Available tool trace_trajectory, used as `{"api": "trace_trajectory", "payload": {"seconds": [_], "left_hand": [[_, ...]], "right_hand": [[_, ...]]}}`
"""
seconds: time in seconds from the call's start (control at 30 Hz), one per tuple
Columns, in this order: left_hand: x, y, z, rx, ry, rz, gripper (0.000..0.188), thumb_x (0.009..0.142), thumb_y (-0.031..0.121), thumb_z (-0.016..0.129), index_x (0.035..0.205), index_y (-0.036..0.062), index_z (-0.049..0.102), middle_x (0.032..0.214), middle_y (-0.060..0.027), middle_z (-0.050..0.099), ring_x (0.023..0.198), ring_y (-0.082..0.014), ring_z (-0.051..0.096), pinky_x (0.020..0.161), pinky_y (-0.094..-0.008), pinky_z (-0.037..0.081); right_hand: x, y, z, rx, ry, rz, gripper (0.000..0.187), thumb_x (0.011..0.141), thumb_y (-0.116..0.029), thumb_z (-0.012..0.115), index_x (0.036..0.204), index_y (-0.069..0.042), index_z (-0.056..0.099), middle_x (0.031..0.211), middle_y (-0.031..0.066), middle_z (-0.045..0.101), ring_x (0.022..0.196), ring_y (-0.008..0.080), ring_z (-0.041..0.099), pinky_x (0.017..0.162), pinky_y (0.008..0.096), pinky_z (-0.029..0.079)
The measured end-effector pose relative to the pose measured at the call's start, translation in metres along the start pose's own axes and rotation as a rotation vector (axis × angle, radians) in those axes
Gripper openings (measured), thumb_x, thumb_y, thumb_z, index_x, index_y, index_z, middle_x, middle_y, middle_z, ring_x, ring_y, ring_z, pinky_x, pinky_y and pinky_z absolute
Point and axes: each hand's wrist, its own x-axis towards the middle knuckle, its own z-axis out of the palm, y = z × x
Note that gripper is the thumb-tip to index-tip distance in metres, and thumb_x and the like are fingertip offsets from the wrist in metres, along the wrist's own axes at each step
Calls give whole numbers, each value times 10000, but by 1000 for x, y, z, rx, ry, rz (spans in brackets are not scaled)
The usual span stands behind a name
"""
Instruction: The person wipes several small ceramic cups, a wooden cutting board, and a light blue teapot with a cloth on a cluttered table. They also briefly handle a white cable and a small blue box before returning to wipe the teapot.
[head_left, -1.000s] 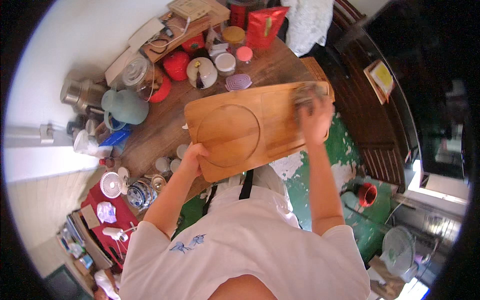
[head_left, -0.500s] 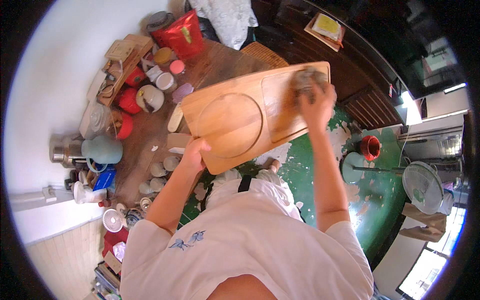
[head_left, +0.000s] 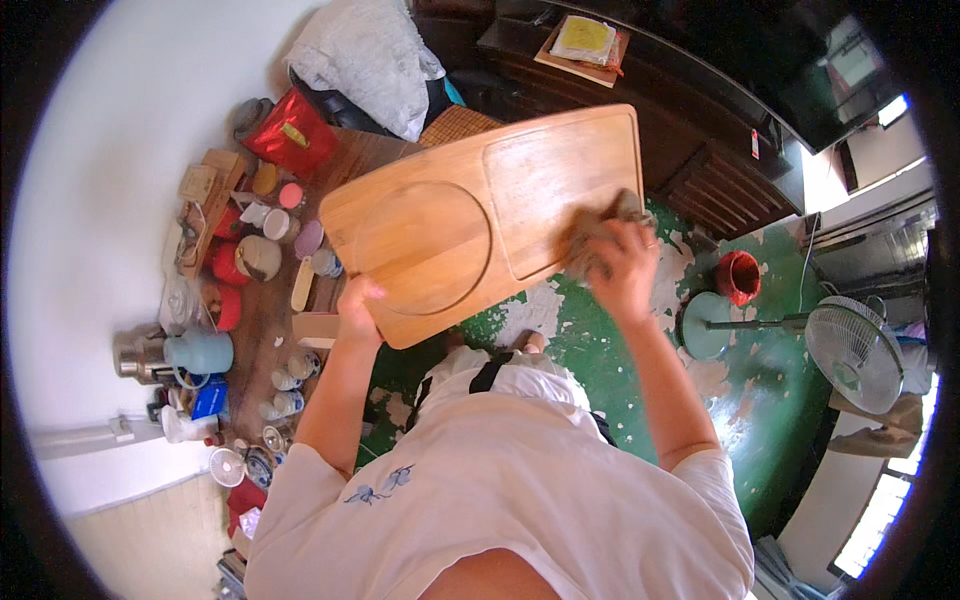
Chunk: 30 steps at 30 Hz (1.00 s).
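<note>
A wooden serving tray point(head_left: 420, 250) with a round groove on its left half and a shallow rectangular recess on its right is held up, tilted, in front of my body. My left hand point(head_left: 360, 308) grips its lower left edge, thumb on the face and the other fingers hidden behind. In my right hand point(head_left: 622, 268) is a crumpled grey-brown cloth point(head_left: 590, 235), bunched under the fingers and pressed against the tray's lower right edge.
A wooden table point(head_left: 262, 345) on the left bears jars, cups, a light blue pitcher point(head_left: 200, 352) and a red bag point(head_left: 292, 132). To the right, a standing fan point(head_left: 852, 355) and a red bin point(head_left: 738, 277) stand on the worn green floor. A dark cabinet point(head_left: 725, 190) lies beyond.
My right hand and the cloth have slid from the tray's upper right area down to its lower right edge. The tray has shifted slightly left, with my left hand still gripping it.
</note>
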Motion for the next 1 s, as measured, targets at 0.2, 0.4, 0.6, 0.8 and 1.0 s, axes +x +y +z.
{"api": "trace_trajectory", "payload": {"seconds": [0.2, 0.4, 0.6, 0.8, 1.0], "left_hand": [[27, -8, 18, -101, -19, -61, 673, 665, 167, 501, 1313, -13, 462, 1267, -172, 556, 1156, -343, 545, 993, -454, 444], [43, 3, 18, -61, -57, -103, 662, 664, 162, 502, 1302, -12, 474, 1271, -171, 555, 1168, -338, 537, 1004, -455, 434], [52, -5, 10, -74, -160, -186, 659, 660, 147, 505, 1298, -18, 474, 1241, -162, 565, 1160, -329, 542, 998, -453, 438], [64, -1, 13, -7, -219, -300, 641, 670, 107, 514, 1296, -26, 470, 1222, -161, 569, 1129, -321, 562, 954, -427, 472], [53, -24, 50, 135, -318, -329, 527, 748, 86, 531, 1260, -27, 483, 1197, -134, 578, 1089, -255, 586, 927, -395, 487]], "right_hand": [[3, -26, 27, 81, 62, 46, 296, 569, -104, 685, 863, -133, 701, 1084, 72, 608, 1044, 336, 517, 869, 498, 399], [0, 27, 27, -47, 56, 301, 237, 635, -123, 682, 871, -114, 693, 1092, 96, 602, 1080, 351, 517, 880, 513, 420], [32, 11, 29, -192, 197, 431, 374, 704, -206, 711, 1060, -91, 704, 1213, 175, 532, 1073, 390, 504, 904, 512, 428], [33, -20, 38, -30, 169, 346, 402, 719, -189, 691, 1104, -73, 696, 1190, 211, 548, 1083, 402, 525, 938, 506, 421], [52, -32, 30, 60, 179, 529, 407, 741, -155, 655, 1134, -55, 682, 1182, 227, 535, 1084, 418, 503, 908, 490, 433]]}}
